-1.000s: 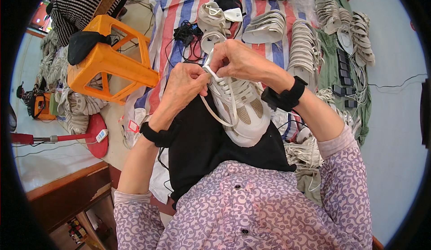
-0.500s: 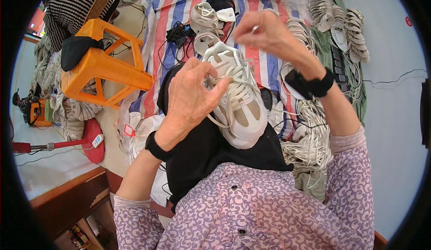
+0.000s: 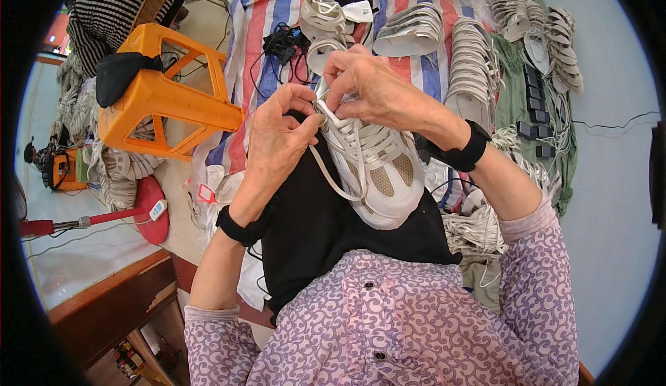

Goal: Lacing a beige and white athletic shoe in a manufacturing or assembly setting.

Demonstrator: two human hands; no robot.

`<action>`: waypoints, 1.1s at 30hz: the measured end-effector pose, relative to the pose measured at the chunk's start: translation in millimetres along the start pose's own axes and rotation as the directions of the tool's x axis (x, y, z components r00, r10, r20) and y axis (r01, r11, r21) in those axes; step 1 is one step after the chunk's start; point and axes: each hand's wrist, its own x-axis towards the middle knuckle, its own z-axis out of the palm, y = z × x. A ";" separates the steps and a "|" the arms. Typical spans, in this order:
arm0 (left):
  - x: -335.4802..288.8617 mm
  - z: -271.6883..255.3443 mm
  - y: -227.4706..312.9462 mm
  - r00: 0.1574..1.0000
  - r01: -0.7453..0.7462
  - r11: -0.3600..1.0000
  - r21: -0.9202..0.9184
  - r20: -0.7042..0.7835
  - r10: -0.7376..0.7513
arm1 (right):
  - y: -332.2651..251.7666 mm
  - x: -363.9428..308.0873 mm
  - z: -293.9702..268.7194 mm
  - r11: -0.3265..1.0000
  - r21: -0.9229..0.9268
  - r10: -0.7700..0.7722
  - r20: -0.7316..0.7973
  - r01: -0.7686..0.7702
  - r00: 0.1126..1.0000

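Note:
A white and beige sneaker [image 3: 385, 171] rests on the black cloth [image 3: 305, 226] over my lap, its toe pointing towards me. White lacing crosses its tongue, and a loose shoelace [image 3: 326, 176] hangs in a curve along its left side. At the upper left eyelets, my left hand [image 3: 281, 126] pinches that shoelace between thumb and forefinger. My right hand [image 3: 385, 95] reaches across the top of the shoe, fingers bent and pressed together beside the left fingertips. What it grips is hidden by its own fingers. Both hands cover much of the collar.
An orange stool [image 3: 173, 95] with a black item on it stands at left. Beyond the sneaker, a striped sheet [image 3: 257, 4] carries black cables [image 3: 284, 46] and stacked shoe uppers [image 3: 409, 31]. White laces [image 3: 479, 233] are heaped at right. Someone in a striped top [image 3: 104, 11] is at far left.
My right hand has come down from its raised place at right to the shoe's upper eyelets, beside my left hand. The left hand has shifted slightly left and stays near the lace.

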 end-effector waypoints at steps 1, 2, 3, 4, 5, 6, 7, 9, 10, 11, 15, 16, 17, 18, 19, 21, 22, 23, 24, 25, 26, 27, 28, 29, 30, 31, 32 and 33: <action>0.9 0.8 2.2 1.000 0.012 1.000 0.006 0.014 -0.012 | 2.2 1.2 2.8 0.999 -0.011 -0.046 0.001 0.046 0.999; 1.8 0.9 2.5 0.999 0.024 1.000 0.012 0.028 -0.025 | 3.5 2.3 4.4 0.996 -0.022 -0.091 0.003 0.091 0.996; 1.8 -1.0 -0.5 0.999 0.029 1.000 0.006 0.023 -0.029 | 2.8 2.6 6.1 0.996 -0.021 -0.091 0.011 0.092 0.996; 1.7 -4.2 -4.1 0.998 0.034 0.999 0.015 0.049 -0.035 | 1.2 1.6 7.6 0.980 -0.123 -0.158 0.005 0.158 0.987; 1.5 -7.2 -7.5 0.996 0.039 0.999 0.025 0.075 -0.041 | 1.1 0.9 8.8 0.950 -0.223 -0.226 0.005 0.221 0.974; 0.5 -8.8 -9.6 0.996 0.045 0.999 0.020 0.073 -0.046 | 12.8 3.8 2.8 0.873 -0.427 -0.297 -0.084 0.235 0.951; 0.1 -9.5 -9.3 0.998 -0.058 0.989 0.137 0.015 0.056 | 33.4 8.8 -13.1 0.759 -0.616 -0.380 -0.156 0.211 0.912; 2.9 -2.8 3.8 0.982 -0.179 0.955 0.237 -0.009 0.187 | 79.6 6.1 -92.1 0.827 -0.526 -0.401 -0.300 0.201 0.865; 2.0 -0.1 18.1 0.969 -0.231 0.923 0.308 -0.008 0.245 | 84.2 -2.1 -120.0 0.927 -0.373 -0.080 -0.288 -0.035 0.954; 0.8 4.0 27.6 0.953 -0.278 0.882 0.380 -0.004 0.302 | 83.1 -6.8 -137.3 0.930 -0.224 0.245 -0.219 -0.293 0.944; 0.3 18.2 34.9 0.916 -0.374 0.742 0.557 0.099 0.388 | 49.3 -12.1 -102.0 0.770 0.528 0.463 -0.077 -0.358 0.883; 2.6 22.6 31.8 0.896 -0.409 0.704 0.581 0.110 0.430 | 55.3 -17.5 -95.3 0.599 0.744 0.447 -0.003 -0.297 0.894; 4.8 26.8 29.2 0.894 -0.415 0.698 0.583 0.118 0.433 | 60.9 -22.7 -89.6 0.372 0.900 0.409 0.063 -0.229 0.911; 5.8 29.3 26.3 0.891 -0.422 0.708 0.566 0.116 0.439 | 61.8 -25.9 -84.4 0.254 0.950 0.365 0.080 -0.182 0.928; 5.7 30.6 24.2 0.889 -0.429 0.717 0.549 0.114 0.444 | 62.4 -29.4 -78.5 0.247 0.953 0.363 0.076 -0.175 0.929; 5.8 32.5 21.4 0.905 -0.402 0.749 0.527 0.105 0.412 | 65.8 -35.6 -69.1 0.030 0.995 0.359 0.077 -0.094 0.930; 7.0 33.6 21.4 0.920 -0.373 0.783 0.498 0.090 0.381 | 70.3 -38.5 -67.0 -0.086 0.994 0.294 0.091 -0.069 0.951; 8.4 33.8 22.2 0.920 -0.374 0.780 0.501 0.094 0.381 | 74.2 -40.7 -65.6 -0.089 0.994 0.293 0.087 -0.064 0.952; 9.0 32.8 22.5 0.924 -0.371 0.804 0.465 0.101 0.369 | 73.6 -42.2 -63.0 -0.169 0.985 0.288 0.083 -0.035 0.954; 9.7 31.5 22.7 0.928 -0.367 0.826 0.428 0.107 0.357 | 73.2 -43.3 -60.8 -0.247 0.969 0.284 0.079 -0.007 0.956; 10.9 29.6 23.8 0.928 -0.366 0.825 0.431 0.111 0.354 | 73.1 -43.1 -58.7 -0.252 0.968 0.285 0.076 -0.002 0.956; 12.2 26.5 25.6 0.964 -0.266 0.883 0.386 0.114 0.240 | 69.8 -40.3 -56.0 -0.261 0.965 0.256 0.048 0.021 0.965; 13.6 23.1 27.3 0.985 -0.158 0.927 0.341 0.121 0.123 | 67.5 -38.1 -54.7 -0.271 0.962 0.228 0.021 0.043 0.973; 14.9 19.1 28.5 0.985 -0.157 0.925 0.346 0.122 0.121 | 67.1 -36.5 -54.6 -0.275 0.960 0.226 0.019 0.046 0.974; 17.0 14.2 31.3 0.986 -0.077 0.969 0.237 0.162 0.039 | 66.6 -34.0 -56.8 -0.187 0.977 0.257 -0.050 0.100 0.965; 18.9 9.0 34.3 0.977 0.011 0.992 0.127 0.209 -0.038 | 66.3 -31.1 -60.2 -0.096 0.984 0.280 -0.119 0.151 0.953; 20.6 3.4 37.5 0.975 0.025 0.995 0.093 0.219 -0.045 | 70.9 -26.9 -70.4 -0.098 0.984 0.279 -0.119 0.152 0.953; 22.1 -0.8 40.8 0.973 0.023 0.996 0.092 0.225 -0.043 | 80.7 -24.9 -87.4 -0.026 0.981 0.323 -0.172 0.190 0.931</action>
